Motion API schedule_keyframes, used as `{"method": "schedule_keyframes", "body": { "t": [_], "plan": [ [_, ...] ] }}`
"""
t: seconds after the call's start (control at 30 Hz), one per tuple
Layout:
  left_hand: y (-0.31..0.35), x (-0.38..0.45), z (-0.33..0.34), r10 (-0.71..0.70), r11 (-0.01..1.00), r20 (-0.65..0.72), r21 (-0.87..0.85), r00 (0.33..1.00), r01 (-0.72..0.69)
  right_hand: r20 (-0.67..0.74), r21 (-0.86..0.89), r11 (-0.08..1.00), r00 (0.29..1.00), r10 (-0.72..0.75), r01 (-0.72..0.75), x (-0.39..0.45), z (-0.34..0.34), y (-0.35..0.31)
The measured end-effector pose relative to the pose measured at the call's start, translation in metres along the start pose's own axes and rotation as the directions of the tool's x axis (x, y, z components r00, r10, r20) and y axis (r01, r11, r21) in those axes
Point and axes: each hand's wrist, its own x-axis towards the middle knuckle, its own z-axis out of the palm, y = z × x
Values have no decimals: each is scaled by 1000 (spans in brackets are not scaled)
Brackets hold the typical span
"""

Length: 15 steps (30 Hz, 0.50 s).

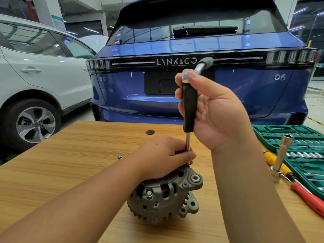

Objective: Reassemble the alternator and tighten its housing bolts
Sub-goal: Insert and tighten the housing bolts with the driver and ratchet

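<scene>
A grey alternator [164,195] stands on the wooden table [70,163] in front of me. My left hand [163,155] rests on top of it, fingers curled round the lower shaft of a nut driver [189,107]. The driver stands upright, its tip hidden behind my fingers at the housing's top edge. My right hand [215,109] grips the driver's black handle, with a chrome crossbar sticking out above my fingers. One housing bolt [149,193] shows on the alternator's near side. A loose bolt [120,157] lies on the table to the left.
At the right edge sit a green socket set case [294,137], a chrome socket wrench [282,158] standing upright, a red-handled screwdriver [308,197] and a yellow-handled one [273,158]. Beyond the table are a blue car [192,85] and a white car [40,76].
</scene>
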Motion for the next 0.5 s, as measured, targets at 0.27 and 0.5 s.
{"method": "schedule_keyframes", "body": {
  "t": [0.27, 0.5],
  "plan": [
    [2, 2, 0, 10, 1000, 7, 3, 1000, -10, 26, -339, 851, 909, -417, 400, 1, 1, 12],
    [0, 1, 0, 6, 1000, -5, 4, 1000, -6, 121, -200, 932, 952, -283, 302, 14, -7, 9]
  ]
}}
